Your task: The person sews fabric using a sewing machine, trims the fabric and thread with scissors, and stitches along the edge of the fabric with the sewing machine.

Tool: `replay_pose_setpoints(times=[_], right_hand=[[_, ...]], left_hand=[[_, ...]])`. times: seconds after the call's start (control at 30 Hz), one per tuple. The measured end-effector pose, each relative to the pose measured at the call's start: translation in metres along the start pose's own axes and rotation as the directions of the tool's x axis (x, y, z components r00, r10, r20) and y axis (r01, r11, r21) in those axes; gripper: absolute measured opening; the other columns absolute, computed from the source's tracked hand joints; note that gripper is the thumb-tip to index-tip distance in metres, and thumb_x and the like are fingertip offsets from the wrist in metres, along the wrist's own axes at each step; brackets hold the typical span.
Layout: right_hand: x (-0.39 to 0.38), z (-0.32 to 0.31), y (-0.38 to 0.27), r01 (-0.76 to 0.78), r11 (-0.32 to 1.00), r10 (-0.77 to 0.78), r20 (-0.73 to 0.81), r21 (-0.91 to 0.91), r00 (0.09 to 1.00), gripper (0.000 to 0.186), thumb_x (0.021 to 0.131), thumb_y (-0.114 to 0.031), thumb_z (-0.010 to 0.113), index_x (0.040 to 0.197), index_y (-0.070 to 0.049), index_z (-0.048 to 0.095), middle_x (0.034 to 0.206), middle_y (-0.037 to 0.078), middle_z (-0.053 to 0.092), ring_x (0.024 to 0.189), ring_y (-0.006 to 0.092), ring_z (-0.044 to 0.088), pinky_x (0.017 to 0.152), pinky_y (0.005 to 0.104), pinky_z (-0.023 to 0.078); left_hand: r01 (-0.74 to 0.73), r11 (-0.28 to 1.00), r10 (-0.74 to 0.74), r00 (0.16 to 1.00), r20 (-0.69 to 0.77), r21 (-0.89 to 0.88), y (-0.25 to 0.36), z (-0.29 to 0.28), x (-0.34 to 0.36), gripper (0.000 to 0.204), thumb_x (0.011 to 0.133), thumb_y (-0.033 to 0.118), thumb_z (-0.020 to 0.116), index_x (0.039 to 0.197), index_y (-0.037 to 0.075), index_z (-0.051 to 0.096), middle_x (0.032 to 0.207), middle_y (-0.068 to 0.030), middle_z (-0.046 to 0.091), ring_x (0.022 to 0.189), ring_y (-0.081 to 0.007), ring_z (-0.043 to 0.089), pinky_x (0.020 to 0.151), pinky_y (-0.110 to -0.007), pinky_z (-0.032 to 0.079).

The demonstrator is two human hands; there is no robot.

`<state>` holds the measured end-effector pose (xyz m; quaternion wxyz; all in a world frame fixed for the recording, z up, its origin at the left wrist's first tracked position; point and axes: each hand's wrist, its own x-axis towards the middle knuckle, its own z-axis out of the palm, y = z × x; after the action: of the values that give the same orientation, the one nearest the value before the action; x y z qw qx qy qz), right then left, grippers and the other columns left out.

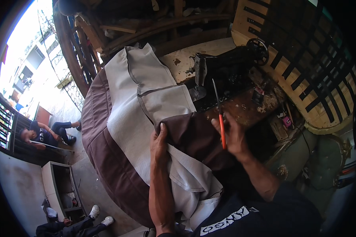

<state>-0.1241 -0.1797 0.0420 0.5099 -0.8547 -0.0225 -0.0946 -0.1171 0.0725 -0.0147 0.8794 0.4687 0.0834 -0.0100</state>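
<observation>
A large sewn cover of maroon fabric [114, 158] with a pale backing [126, 114] is spread over the sewing table and down across my lap. My left hand [159, 143] grips the folded edge of this fabric, thumb on top. In my right hand [232, 132] is a pair of scissors [221, 125] with orange handles, held upright with the blades pointing up and away, apart from the fabric. The blades look closed together. Just beyond my hands stands a black sewing machine [225, 65]; the cover's pale part lies beside its needle end.
The worn wooden table top [251, 103] carries a small dark container [258, 96] near the machine. At right leans a wooden frame with black webbing [304, 85], above a green upholstered chair [292, 162]. Two people sit at left, near an open cabinet [53, 183].
</observation>
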Motion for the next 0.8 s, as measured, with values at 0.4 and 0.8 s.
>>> replay_pose_setpoints(times=[0.4,0.8], right_hand=[[0.008,0.007,0.019,-0.075,0.976,0.147,0.359,-0.206,0.922,0.036,0.095,-0.037,0.073,0.101,-0.001,0.072,0.067,0.018,0.061,0.066,0.0311,0.068,0.066,0.0458,0.05],[0.017,0.006,0.008,0.259,0.964,-0.261,0.018,0.054,0.965,0.028,0.103,-0.028,0.065,0.109,-0.001,0.067,0.108,0.017,0.066,0.102,0.0339,0.067,0.087,0.0404,0.054]], left_hand=[[-0.289,0.956,0.287,0.891,-0.35,0.049,0.091,-0.046,0.002,0.043,0.107,0.042,0.059,0.114,0.001,0.065,0.096,-0.005,0.068,0.079,-0.0133,0.065,0.073,-0.029,0.056],[-0.402,0.797,0.044,0.783,0.62,0.451,0.116,0.052,-0.002,0.066,0.102,0.05,0.06,0.138,-0.006,0.06,0.136,-0.0198,0.067,0.13,-0.0294,0.062,0.109,-0.042,0.048]])
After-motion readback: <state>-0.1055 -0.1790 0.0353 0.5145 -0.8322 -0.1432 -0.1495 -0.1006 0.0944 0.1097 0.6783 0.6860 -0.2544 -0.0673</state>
